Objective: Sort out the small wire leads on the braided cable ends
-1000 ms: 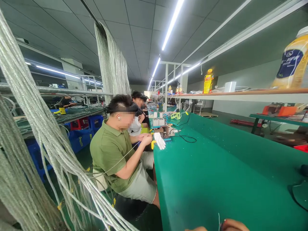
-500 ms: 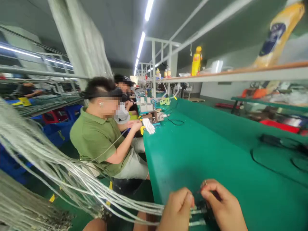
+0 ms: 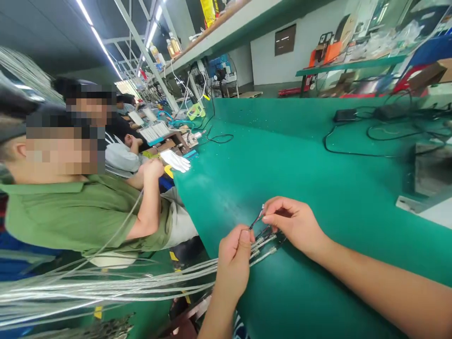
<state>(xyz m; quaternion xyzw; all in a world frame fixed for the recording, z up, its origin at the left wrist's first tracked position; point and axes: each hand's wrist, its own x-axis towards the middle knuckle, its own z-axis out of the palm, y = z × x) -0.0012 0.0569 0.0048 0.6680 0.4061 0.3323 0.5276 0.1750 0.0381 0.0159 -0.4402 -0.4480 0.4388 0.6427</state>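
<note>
Wires (image 3: 257, 218) pinched; left fingers (image 3: 244, 239) hide their lower part.

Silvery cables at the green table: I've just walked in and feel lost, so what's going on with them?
The left hand and right hand pinch thin wires between them, just above the green tabletop. Silvery cables run in from the left, several of their ends lying by the hands. Alongside, a person in a green shirt has both hands together at another cable.
</note>
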